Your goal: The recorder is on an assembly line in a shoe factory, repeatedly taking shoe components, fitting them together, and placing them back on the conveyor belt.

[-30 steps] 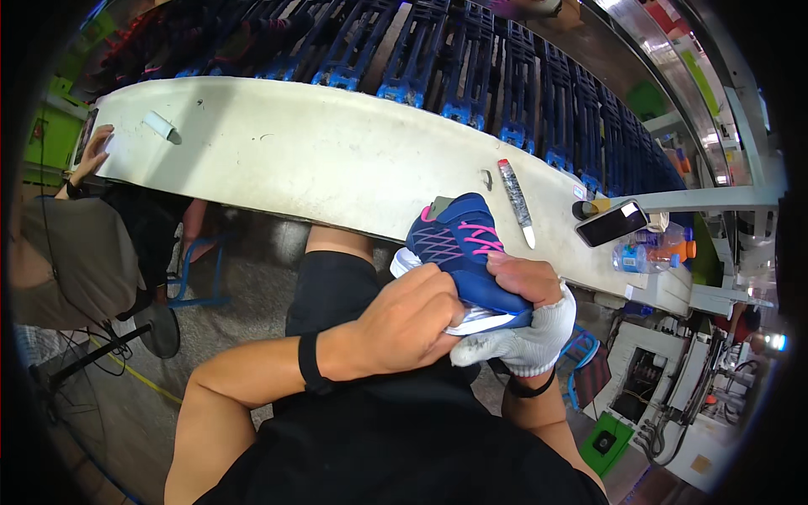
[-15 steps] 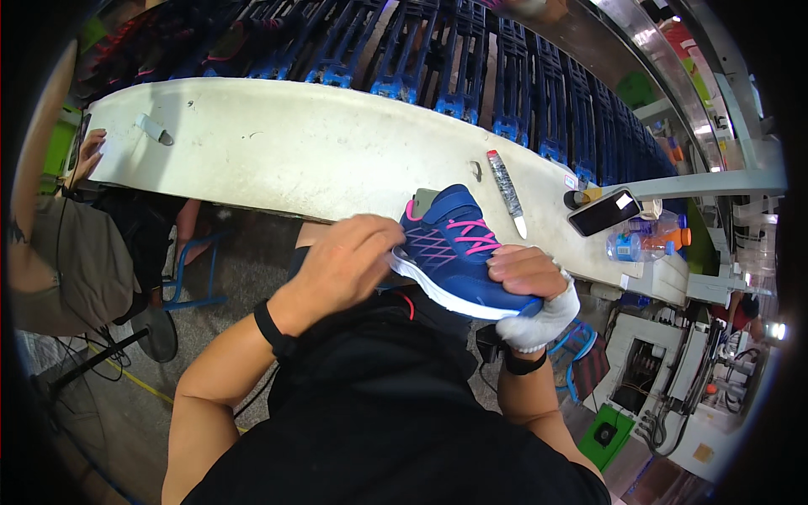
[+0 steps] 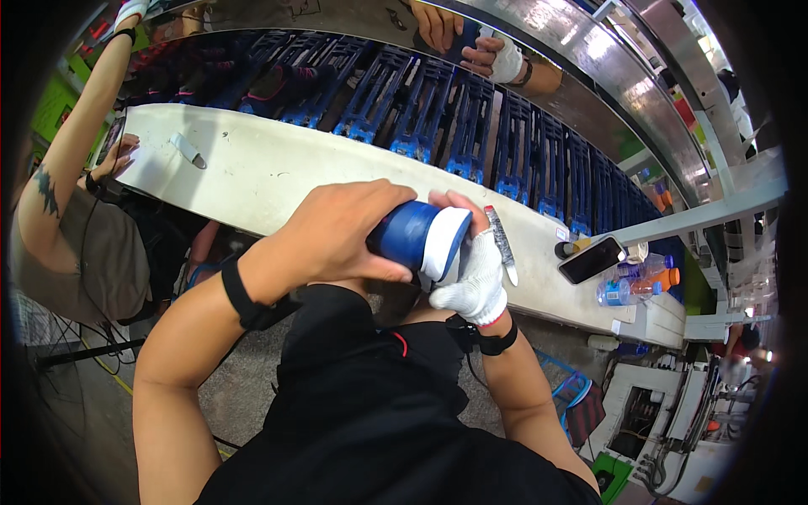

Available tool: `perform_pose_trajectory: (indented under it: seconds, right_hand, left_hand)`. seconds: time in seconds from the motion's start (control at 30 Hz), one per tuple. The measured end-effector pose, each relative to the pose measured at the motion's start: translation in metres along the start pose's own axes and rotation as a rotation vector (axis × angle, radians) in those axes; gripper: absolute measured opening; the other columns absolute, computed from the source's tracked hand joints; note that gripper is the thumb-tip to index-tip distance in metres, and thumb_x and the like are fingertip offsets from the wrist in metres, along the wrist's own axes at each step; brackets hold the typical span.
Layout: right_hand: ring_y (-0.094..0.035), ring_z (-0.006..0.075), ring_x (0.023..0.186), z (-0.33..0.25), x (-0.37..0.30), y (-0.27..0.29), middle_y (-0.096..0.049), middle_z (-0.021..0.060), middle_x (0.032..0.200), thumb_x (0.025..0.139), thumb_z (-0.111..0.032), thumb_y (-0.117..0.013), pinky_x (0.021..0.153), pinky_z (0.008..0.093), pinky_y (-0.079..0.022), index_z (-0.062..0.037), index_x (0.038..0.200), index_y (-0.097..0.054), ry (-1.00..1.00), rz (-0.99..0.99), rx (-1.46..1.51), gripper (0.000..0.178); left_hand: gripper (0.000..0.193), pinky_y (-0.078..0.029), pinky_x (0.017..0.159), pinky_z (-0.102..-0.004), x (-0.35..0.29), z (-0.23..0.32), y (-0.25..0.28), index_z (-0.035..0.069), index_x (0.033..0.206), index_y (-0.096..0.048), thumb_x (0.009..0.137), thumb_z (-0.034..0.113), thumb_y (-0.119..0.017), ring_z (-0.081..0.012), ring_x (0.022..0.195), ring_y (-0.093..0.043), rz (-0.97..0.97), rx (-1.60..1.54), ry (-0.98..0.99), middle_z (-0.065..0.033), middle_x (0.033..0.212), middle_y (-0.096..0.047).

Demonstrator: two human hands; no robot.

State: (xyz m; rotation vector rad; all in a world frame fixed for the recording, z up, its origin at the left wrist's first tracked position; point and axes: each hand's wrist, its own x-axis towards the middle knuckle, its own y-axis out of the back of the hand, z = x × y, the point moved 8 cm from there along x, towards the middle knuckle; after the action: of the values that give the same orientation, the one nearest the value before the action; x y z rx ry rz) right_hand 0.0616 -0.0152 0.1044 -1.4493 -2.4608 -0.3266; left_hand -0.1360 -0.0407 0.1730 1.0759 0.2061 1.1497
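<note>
Right now the blue shoe (image 3: 418, 238) with its white sole is held up off the desk (image 3: 278, 172), heel end toward the person. The left hand (image 3: 341, 231) wraps over its upper, grip closed on it; the gloved right hand (image 3: 478, 273) cups the sole side, also clamped on. Judging by that, the handling is mid-way: the shoe isn't set down yet. Beyond the shoe a pen-like tool (image 3: 502, 244) lies on the desk, a phone (image 3: 590, 260) and bottles (image 3: 631, 286) farther right.
</note>
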Motion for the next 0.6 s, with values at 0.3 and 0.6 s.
perform_pose_trajectory:
  seconds: [0.3, 0.6]
  right_hand:
    - [-0.065, 0.0295, 0.134, -0.005, 0.036, -0.005, -0.065, 0.0157, 0.135, 0.084, -0.023, -0.084, 0.116, 0.0461, -0.052, -0.0035, 0.147, -0.053, 0.116, 0.371, 0.162, 0.073]
    - [-0.059, 0.0217, 0.124, 0.012, 0.048, 0.003, -0.057, 0.0082, 0.134, 0.101, -0.063, -0.076, 0.113, 0.0394, -0.049, -0.0102, 0.150, -0.049, 0.146, 0.387, 0.405, 0.077]
  left_hand:
    - [0.086, -0.058, 0.104, -0.0470, 0.027, -0.010, 0.003, 0.003, 0.141, -0.064, 0.070, 0.035, -0.103, -0.0440, 0.121, -0.072, 0.010, -0.199, 0.061, -0.0205, 0.130, -0.074]
    - [0.092, -0.059, 0.100, -0.0504, 0.042, -0.037, -0.005, -0.001, 0.138, -0.059, 0.066, 0.031, -0.107, -0.0502, 0.115, -0.074, -0.161, -0.120, 0.260, -0.0276, 0.121, -0.077]
